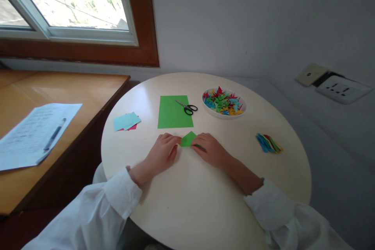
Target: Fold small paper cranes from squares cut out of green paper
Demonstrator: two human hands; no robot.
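Note:
A small green paper (pixel 188 139), folded to a point at its far side, lies on the white round table (pixel 193 195). My left hand (pixel 164 150) pinches its left edge, fingers closed. From the other side my right hand (pixel 211 149) grips the right edge between thumb and fingers. Just beyond them is a larger green sheet (pixel 171 113), with black-handled scissors (pixel 189 108) resting across its right edge.
A white bowl (pixel 224 116) of colourful folded paper pieces stands at the back right. Folded paper strips (pixel 268 143) lie at the right, light blue squares (pixel 125 121) over pink ones at the left. A wooden desk (pixel 96 86) holds written sheets (pixel 26 136) and a pen (pixel 54 134).

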